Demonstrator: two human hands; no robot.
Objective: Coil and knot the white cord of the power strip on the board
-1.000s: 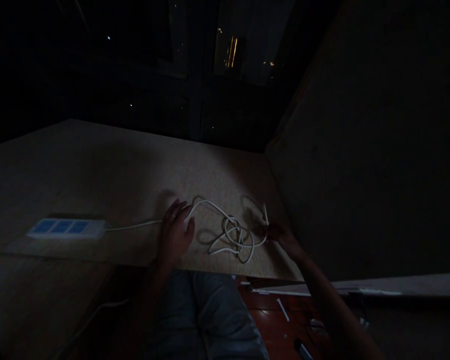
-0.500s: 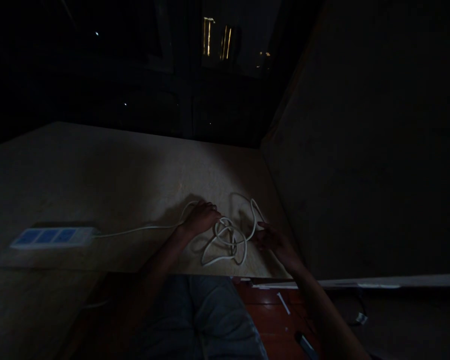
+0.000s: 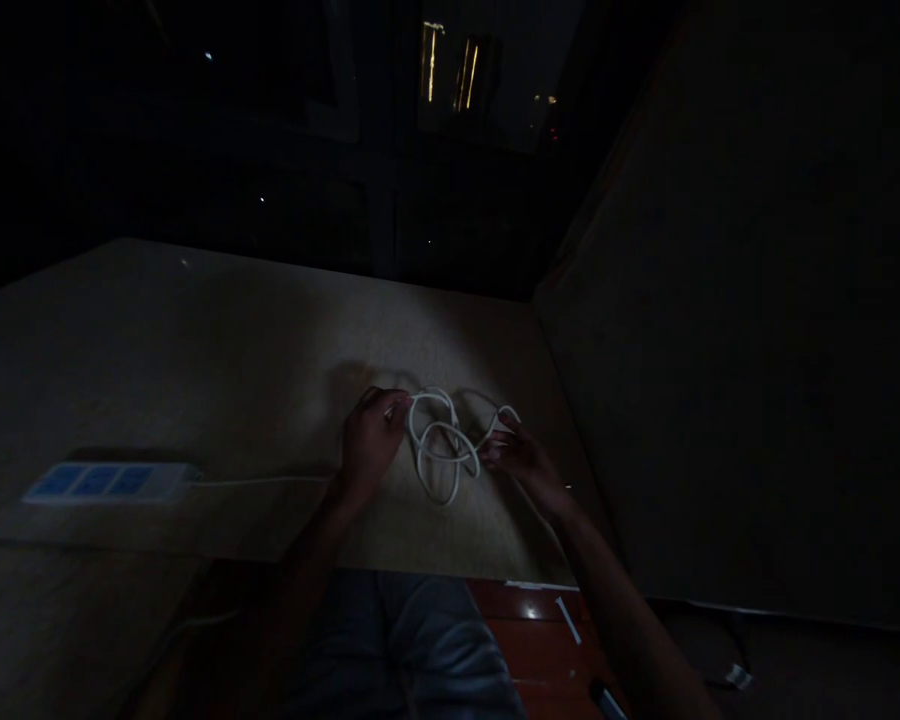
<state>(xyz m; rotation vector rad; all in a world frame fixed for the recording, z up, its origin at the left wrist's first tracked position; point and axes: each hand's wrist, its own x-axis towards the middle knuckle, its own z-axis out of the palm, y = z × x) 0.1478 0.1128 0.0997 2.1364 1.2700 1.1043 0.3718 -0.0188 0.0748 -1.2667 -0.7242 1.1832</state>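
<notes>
A white power strip [image 3: 163, 483] with blue socket faces lies on the tabletop at the left. Its white cord [image 3: 450, 457] runs right, passes behind my left arm and gathers into loose, tangled loops between my two hands. My left hand [image 3: 372, 437] pinches the cord at the upper left of the loops, thumb and fingertips together. On the other side, my right hand [image 3: 523, 462] has its fingers curled round the cord where it leaves the loops. A bend of cord sticks up above those fingers. Dim light blurs the fingertips.
The pale tabletop [image 3: 285, 340] meets a dark wall [image 3: 720, 350] on the right and a dark window [image 3: 487, 90] at the back. Below the front edge are my legs [image 3: 435, 640] and a red-brown floor [image 3: 525, 640] with a white strip [image 3: 568, 620] on it.
My left hand has moved left and turned upward, pinching the cord. The loops have been lifted and shifted away from the table edge. My right hand has moved slightly left and closed on the cord.
</notes>
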